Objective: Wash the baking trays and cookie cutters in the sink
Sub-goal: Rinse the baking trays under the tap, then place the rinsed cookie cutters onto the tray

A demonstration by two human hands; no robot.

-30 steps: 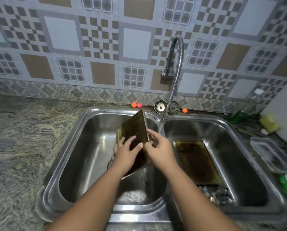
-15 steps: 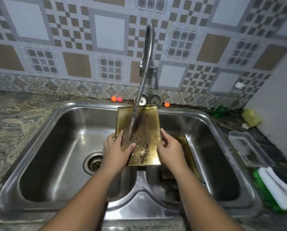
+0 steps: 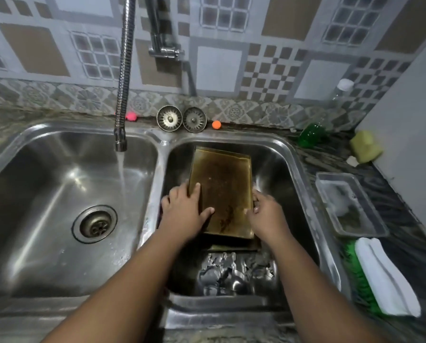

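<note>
Fingers (image 3: 196, 191) of the left hand (image 3: 182, 216) straddle the left rim of the baking tray (image 3: 224, 184), thumb flat on its floor and the other fingers curled over the outer wall. The right hand (image 3: 267, 216) has its fingers curled onto the right rim. Both hands grip the tray, which sits low in the right basin (image 3: 303, 174).

Nearest me in that basin is a heap of cookie cutters (image 3: 229, 271), thin, shiny metal shapes tangled together. Just beyond them a second tray (image 3: 231, 247) shows as a dark edge under the held one. Whether the two touch I cannot tell.

The held tray is a shallow rectangle of gold-toned metal with low upright walls. Its floor is filmed brown and streaked with dark residue, so I judge washing is at an early stage. This looks to me like setting the tray down or stacking it.

Next I'd want soap and a scrubber. That means freeing one hand and reaching right to the green-bristled brush (image 3: 355, 273), the sponge (image 3: 365, 146) or the green soap bottle (image 3: 313, 131).

Farther left, the coiled steel tap hose (image 3: 124, 70) pours a stream into the left basin (image 3: 46, 194), well apart from the tray. Two strainer plugs (image 3: 169, 118) stand on the back ledge.
</note>
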